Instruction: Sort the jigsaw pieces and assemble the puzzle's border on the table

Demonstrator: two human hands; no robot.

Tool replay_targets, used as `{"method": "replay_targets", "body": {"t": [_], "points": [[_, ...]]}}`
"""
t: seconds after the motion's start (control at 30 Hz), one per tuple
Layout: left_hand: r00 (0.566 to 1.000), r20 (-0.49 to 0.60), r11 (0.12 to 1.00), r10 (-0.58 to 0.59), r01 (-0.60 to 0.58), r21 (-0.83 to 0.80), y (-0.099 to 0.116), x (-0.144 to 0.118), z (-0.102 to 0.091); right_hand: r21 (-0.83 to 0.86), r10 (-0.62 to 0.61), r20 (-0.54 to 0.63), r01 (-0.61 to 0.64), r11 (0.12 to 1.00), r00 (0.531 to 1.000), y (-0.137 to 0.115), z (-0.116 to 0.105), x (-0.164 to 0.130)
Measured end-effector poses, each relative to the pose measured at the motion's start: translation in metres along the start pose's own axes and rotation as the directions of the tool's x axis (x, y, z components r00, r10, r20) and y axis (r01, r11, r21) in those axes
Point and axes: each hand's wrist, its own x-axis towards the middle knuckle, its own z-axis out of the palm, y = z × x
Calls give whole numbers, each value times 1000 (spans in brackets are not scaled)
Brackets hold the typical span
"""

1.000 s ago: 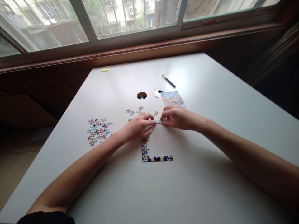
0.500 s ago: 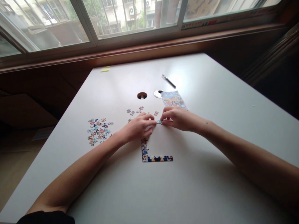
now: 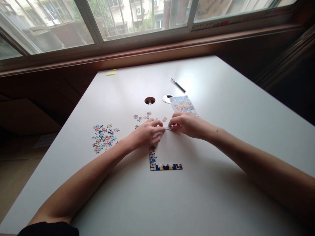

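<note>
Between my two hands a small run of light blue jigsaw puzzle pieces (image 3: 167,128) lies at the table's middle. My left hand (image 3: 149,131) pinches its left end, the fingers bent. At the right end, the thumb and fingertips of my right hand (image 3: 185,124) are closed on a puzzle piece. Below my left hand runs a joined L-shaped strip of puzzle edge (image 3: 166,167), dark with a heart shape along its bottom side. Its upper part is hidden under my left hand. Several loose pieces (image 3: 147,114) lie just beyond my fingers.
A heap of loose puzzle pieces (image 3: 104,137) lies left of my left forearm. Beyond my right hand is a colourful picture sheet (image 3: 184,104), with a pen (image 3: 178,85) farther back. The white table (image 3: 221,196) has a round hole (image 3: 149,100) and a round metal cover (image 3: 167,98).
Both hands stay in nearly the same place. The fingers of my right hand have shifted very slightly at the piece.
</note>
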Motion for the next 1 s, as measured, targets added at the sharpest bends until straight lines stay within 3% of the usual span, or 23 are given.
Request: {"method": "replay_targets", "body": {"t": [0.23, 0.5, 0.7, 0.83, 1.0], "points": [[1000, -4, 1000, -1, 1, -1, 0, 0, 1, 102, -7, 11, 6, 995, 1000, 4, 0, 2], [1000, 6, 1000, -2, 2, 2, 0, 0, 0, 81, -40, 58, 36, 996, 997, 9, -1, 1], [1000, -26, 997, -6, 4, -72, 0, 1, -3, 182, 57, 54, -66, 981, 997, 10, 4, 4], [992, -73, 976, -101, 84, -203, -8, 1, -16, 189, 86, 76, -99, 977, 993, 10, 4, 6], [984, 4, 978, -178, 178, -112, -19, -5, -43, 195, 95, 64, -106, 975, 993, 8, 2, 6]]}}
